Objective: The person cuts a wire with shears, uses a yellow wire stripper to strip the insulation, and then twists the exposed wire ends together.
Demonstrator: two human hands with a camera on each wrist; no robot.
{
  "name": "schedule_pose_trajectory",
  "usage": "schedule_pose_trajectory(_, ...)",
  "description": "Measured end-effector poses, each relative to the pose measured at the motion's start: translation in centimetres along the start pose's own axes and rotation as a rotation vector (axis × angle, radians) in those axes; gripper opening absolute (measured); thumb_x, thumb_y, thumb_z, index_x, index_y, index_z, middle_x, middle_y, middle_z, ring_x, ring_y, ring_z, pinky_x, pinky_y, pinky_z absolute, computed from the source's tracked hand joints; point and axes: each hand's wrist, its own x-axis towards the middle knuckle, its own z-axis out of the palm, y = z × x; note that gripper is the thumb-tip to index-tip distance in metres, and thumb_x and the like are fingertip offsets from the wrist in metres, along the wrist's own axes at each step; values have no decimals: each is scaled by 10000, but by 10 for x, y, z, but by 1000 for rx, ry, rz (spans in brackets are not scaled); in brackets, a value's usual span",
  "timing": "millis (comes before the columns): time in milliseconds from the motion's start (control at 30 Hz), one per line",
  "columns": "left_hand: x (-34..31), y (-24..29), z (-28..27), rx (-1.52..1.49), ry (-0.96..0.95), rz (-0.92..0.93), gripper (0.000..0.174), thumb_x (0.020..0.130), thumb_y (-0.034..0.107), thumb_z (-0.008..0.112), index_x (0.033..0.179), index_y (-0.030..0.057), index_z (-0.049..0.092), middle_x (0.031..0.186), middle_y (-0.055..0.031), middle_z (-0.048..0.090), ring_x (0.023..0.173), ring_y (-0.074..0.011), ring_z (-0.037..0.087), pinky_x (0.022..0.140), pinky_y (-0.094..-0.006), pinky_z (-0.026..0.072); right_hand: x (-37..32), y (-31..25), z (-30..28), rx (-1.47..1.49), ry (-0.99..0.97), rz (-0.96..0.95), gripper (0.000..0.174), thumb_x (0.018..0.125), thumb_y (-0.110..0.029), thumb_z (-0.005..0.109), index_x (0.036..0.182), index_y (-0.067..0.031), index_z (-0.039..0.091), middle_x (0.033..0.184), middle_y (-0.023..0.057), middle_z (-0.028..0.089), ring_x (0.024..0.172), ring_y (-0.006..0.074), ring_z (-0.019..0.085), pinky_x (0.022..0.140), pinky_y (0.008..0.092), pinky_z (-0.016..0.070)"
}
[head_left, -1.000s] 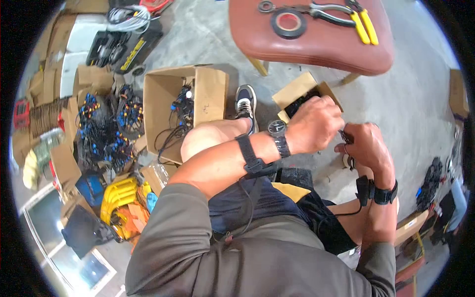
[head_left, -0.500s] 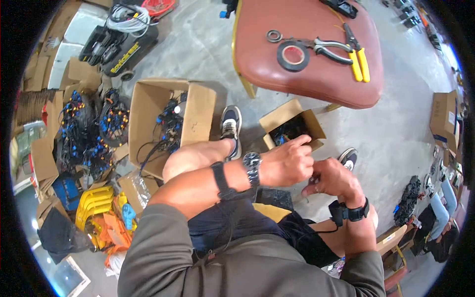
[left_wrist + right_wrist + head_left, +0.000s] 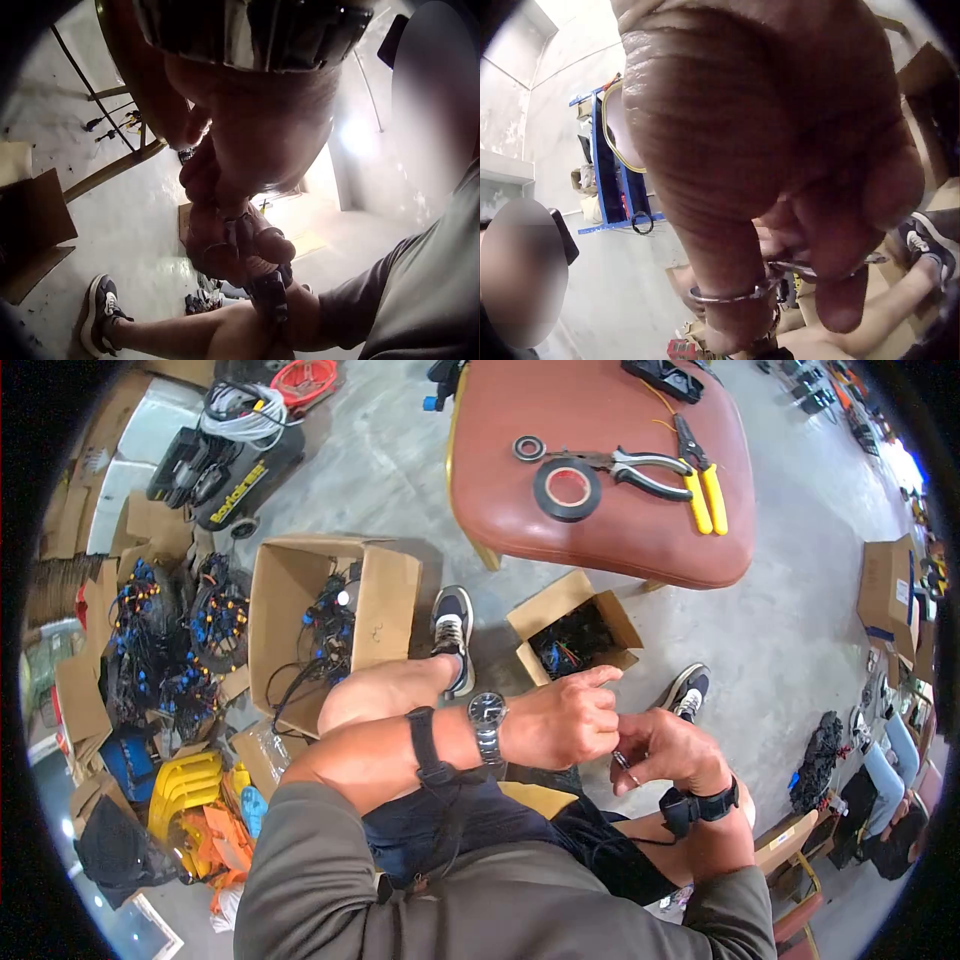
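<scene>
My right hand (image 3: 675, 750) holds small metal scissors (image 3: 731, 298), the thumb through one ring handle and the fingers at the other. The scissors' blades are hidden between the hands. My left hand (image 3: 560, 715), with a watch at its wrist, meets the right fingertips in the head view. Its index finger points outward and the other fingers curl under; what they may hold is hidden, so I cannot tell. Just beyond the hands stands a small open cardboard box (image 3: 545, 600) with dark tangled pieces (image 3: 572, 644) inside.
A brown padded chair (image 3: 600, 530) ahead carries black tape (image 3: 548, 506), grey-handled pliers (image 3: 650, 472), yellow-handled pliers (image 3: 712, 505) and a metal ring (image 3: 528, 449). At left, a larger carton (image 3: 385, 610) holds cables, near piled wiring (image 3: 150, 630) and yellow parts (image 3: 188, 790).
The head view has shifted, and both hands appear lower and further left in it. The left hand no longer overlaps most of the small box, and its index finger has straightened.
</scene>
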Motion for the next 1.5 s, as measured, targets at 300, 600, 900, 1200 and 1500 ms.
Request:
schedule_pose_trajectory(300, -2, -1, 4, 72, 21, 32, 100, 655, 121, 664, 700, 98, 577, 703, -20, 567, 754, -225, 596, 1055, -528, 435, 3, 9, -2, 223, -60, 12, 441, 767, -29, 849, 1162, -20, 653, 923, 50, 745, 877, 116, 688, 788, 282, 537)
schedule_pose_trajectory(600, 2, -21, -20, 169, 7, -40, 148, 634, 104, 655, 739, 97, 552, 699, -27, 517, 779, -235, 589, 1054, -504, 438, 9, 8, -21, 258, 58, -168, 404, 850, -41, 777, 1218, 30, 624, 975, 71, 727, 908, 128, 666, 802, 285, 535)
schedule_pose_trajectory(900, 19, -39, -55, 118, 238, -235, 196, 735, 99, 786, 897, 94, 675, 845, -63, 664, 893, -266, 656, 1013, -497, 471, 13, -26, -36, 251, 306, -329, 308, 897, -67, 722, 1197, -23, 670, 817, -28, 639, 726, 50, 552, 632, 226, 453)
schedule_pose_trajectory(1200, 42, -49, -59, -292, 421, -460, 205, 755, 11, 818, 928, 0, 707, 874, -107, 688, 834, -246, 657, 791, -346, 522, 12, -28, -47, 304, 384, -409, 310, 908, -49, 718, 1207, -24, 641, 888, -29, 660, 812, 46, 575, 701, 230, 465)
schedule_pose_trajectory(1500, 61, -53, -46, -343, 483, -577, 190, 824, -5, 761, 1006, -11, 704, 927, -90, 704, 874, -179, 671, 801, -308, 529, 14, -26, -51, 222, 469, -381, 304, 881, -44, 738, 1160, 1, 624, 888, 8, 677, 819, 74, 605, 723, 259, 500)
